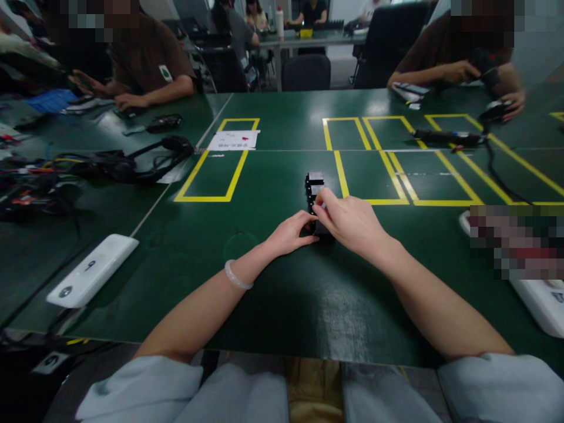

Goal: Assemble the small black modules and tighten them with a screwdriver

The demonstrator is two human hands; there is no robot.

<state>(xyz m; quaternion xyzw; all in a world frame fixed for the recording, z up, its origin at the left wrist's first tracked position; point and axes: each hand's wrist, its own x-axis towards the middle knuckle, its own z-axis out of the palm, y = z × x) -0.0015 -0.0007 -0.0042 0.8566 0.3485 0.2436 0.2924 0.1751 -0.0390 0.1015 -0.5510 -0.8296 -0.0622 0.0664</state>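
Note:
A narrow row of small black blocks with light grey tops (316,183) stands on the green table in front of me, running away from me. My left hand (293,232) grips its near end from the left, thumb and fingers on either side of a black piece. From the right, my right hand (346,220) reaches over the same end with thumb and forefinger pinched together. What lies between those right fingertips is hidden, and both hands cover much of the row's near part. The exact kind of these blocks cannot be made out.
Yellow tape outlines (229,198) mark the green table (282,299). A white paper (233,140) lies in the left one. White devices lie at left (92,270) and right (540,305). Cables and a black headset (132,161) spread leftward. Two people sit opposite, one holding a black device (484,66).

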